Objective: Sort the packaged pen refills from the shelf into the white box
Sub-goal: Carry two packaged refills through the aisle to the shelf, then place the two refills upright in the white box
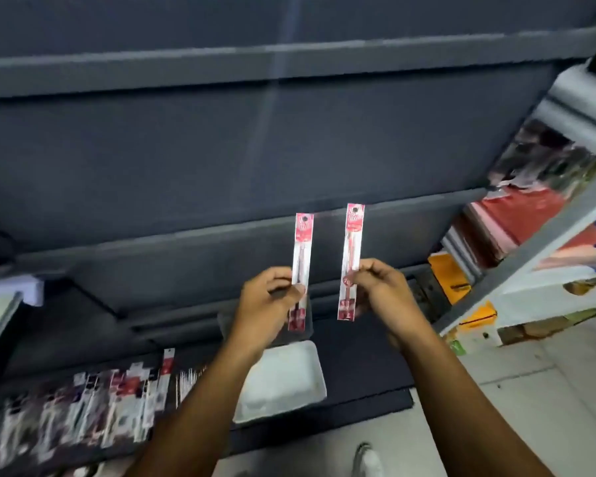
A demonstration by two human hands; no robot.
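The sorting looks to be at an early stage: the white box (319, 373), lying on the dark shelf (365, 370) just below the hands, seems to hold nothing, though blur makes that uncertain, and a long row of packaged refills (93, 401) lies on the shelf to the near left, not yet sorted. Two packets are in hand, raised upright above the box. The left hand (267, 299) pinches the left packet (302, 249) between thumb and curled fingers, and the right hand (381, 290) pinches the right packet (352, 249) the same way. Both are slim, clear sleeves with red header cards, red printing at the foot and a thin refill inside.
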